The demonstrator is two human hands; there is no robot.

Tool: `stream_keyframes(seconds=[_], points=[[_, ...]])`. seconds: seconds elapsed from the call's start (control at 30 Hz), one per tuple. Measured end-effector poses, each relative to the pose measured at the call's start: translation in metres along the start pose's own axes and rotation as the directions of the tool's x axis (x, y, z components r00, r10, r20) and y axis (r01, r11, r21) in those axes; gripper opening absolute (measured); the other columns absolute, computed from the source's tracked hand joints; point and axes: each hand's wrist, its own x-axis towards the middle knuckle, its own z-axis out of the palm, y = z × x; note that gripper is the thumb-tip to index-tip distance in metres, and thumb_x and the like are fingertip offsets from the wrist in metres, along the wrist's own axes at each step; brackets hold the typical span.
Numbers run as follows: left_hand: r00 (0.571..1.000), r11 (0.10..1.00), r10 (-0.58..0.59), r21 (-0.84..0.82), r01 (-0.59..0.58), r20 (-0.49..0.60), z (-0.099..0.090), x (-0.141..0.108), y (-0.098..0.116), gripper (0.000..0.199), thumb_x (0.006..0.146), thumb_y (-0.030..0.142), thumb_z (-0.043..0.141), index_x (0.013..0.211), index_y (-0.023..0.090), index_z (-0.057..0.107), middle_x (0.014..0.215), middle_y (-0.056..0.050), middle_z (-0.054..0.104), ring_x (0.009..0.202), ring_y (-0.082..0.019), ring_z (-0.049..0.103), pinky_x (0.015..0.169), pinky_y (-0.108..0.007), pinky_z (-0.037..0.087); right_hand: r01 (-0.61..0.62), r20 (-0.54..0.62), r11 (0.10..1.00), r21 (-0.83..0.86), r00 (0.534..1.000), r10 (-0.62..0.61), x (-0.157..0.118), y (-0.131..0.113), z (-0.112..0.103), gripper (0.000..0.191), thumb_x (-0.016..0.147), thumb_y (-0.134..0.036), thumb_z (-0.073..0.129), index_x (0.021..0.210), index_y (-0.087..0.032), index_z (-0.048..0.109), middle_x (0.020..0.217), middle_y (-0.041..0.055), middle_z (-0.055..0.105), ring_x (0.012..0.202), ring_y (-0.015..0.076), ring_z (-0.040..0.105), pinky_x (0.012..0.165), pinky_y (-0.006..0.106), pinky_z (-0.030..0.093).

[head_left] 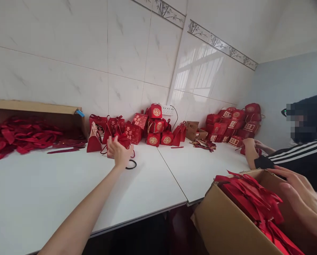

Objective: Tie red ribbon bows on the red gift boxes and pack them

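Note:
My left hand reaches across the white table, its fingers closed around a small red gift box with a ribbon. Much of that box is hidden behind the hand. Close to my left wrist is a black loop. At the lower right, my right hand grips the rim of an open cardboard box, thumb on the inner side. Red gift boxes with ribbons lie inside it. Right beside my left hand stand red gift bags and a patterned red box.
Along the wall are stacked red boxes with gold emblems and another pile. A carton of red ribbons stands at left. At right a co-worker in a striped dark sleeve handles a red box. A power strip is on the wall.

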Motion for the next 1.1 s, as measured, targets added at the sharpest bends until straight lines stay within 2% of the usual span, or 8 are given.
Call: stream_keyframes(seconds=[0.07,0.13,0.33,0.5,0.6,0.7,0.77,1.1], points=[[0.994,0.993,-0.110,0.054,0.109,0.015,-0.003,0.012,-0.018,0.085,0.062,0.043,0.067,0.128,0.013,0.022,0.143,-0.023,0.017,0.133,-0.036,0.013,0.100,-0.059,0.021,0.147,-0.046,0.969,-0.199,0.986,-0.159,-0.005,-0.040,0.024,0.032,0.073,-0.059,0.041,0.101,-0.051,0.054,0.132,0.0025,0.042,0.129,0.0325,0.029,0.109,0.052,0.020],[0.976,0.977,-0.205,0.067,0.200,0.070,-0.006,0.017,-0.034,0.090,0.061,0.045,0.067,0.130,0.013,0.020,0.140,-0.024,0.024,0.131,-0.036,0.019,0.098,-0.060,0.024,0.299,0.225,0.928,-0.224,0.942,-0.249,-0.011,-0.077,0.054,0.035,0.074,-0.055,0.047,0.104,-0.044,0.057,0.132,0.0050,0.042,0.121,0.0372,0.040,0.098,0.062,0.032],[0.976,0.981,-0.162,-0.086,0.175,0.146,-0.011,0.020,-0.043,0.091,0.058,0.042,0.070,0.130,0.012,0.024,0.128,-0.020,0.036,0.124,-0.034,0.034,0.097,-0.051,0.035,0.469,0.633,0.883,-0.011,0.687,-0.356,-0.007,-0.144,0.141,0.030,0.084,-0.043,0.044,0.110,-0.029,0.053,0.132,0.0102,0.039,0.107,0.0291,0.053,0.088,0.049,0.045],[0.940,0.880,0.331,-0.386,-0.278,0.079,-0.005,-0.013,-0.012,0.093,0.054,0.037,0.075,0.129,0.016,0.024,0.121,-0.015,0.038,0.114,-0.029,0.043,0.092,-0.044,0.043,0.212,0.535,0.973,0.096,0.813,-0.230,0.024,-0.148,0.193,0.042,0.087,-0.049,0.037,0.119,-0.022,0.040,0.128,0.0121,0.038,0.114,0.0231,0.047,0.095,0.044,0.041],[0.770,0.734,0.607,-0.510,-0.448,0.198,-0.002,-0.052,0.012,0.095,0.053,0.033,0.076,0.129,0.017,0.021,0.121,-0.015,0.038,0.112,-0.028,0.046,0.089,-0.042,0.046,-0.063,0.476,0.979,0.195,0.879,-0.038,0.036,-0.133,0.202,0.052,0.086,-0.057,0.033,0.123,-0.020,0.031,0.135,0.0145,0.030,0.119,0.0230,0.044,0.091,0.041,0.045],[0.582,0.603,0.774,-0.569,-0.559,0.248,-0.003,-0.086,0.030,0.090,0.055,0.026,0.074,0.128,0.017,0.021,0.122,-0.016,0.038,0.117,-0.030,0.042,0.092,-0.046,0.045,-0.289,0.556,0.925,0.245,0.824,0.110,0.040,-0.117,0.199,0.053,0.086,-0.058,0.032,0.123,-0.019,0.030,0.129,0.0156,0.040,0.114,0.0236,0.048,0.082,0.040,0.051],[0.532,0.543,0.820,-0.579,-0.609,0.210,-0.005,-0.094,0.034,0.087,0.057,0.022,0.072,0.128,0.017,0.021,0.125,-0.018,0.035,0.122,-0.032,0.037,0.096,-0.049,0.041,-0.353,0.611,0.903,0.246,0.779,0.138,0.040,-0.111,0.195,0.055,0.085,-0.057,0.038,0.123,-0.019,0.029,0.121,0.0148,0.049,0.106,0.0234,0.054,0.079,0.040,0.052],[0.563,0.751,0.597,-0.644,-0.145,0.571,-0.017,-0.085,0.025,0.089,0.061,0.046,0.071,0.124,0.024,0.012,0.130,-0.015,0.022,0.122,-0.029,0.036,0.087,-0.045,0.048,0.191,0.417,0.980,0.047,0.888,-0.193,0.045,-0.104,0.205,0.056,0.077,-0.022,0.053,0.130,-0.014,0.040,0.117,0.0132,0.055,0.103,0.0227,0.055,0.092,0.042,0.044]])
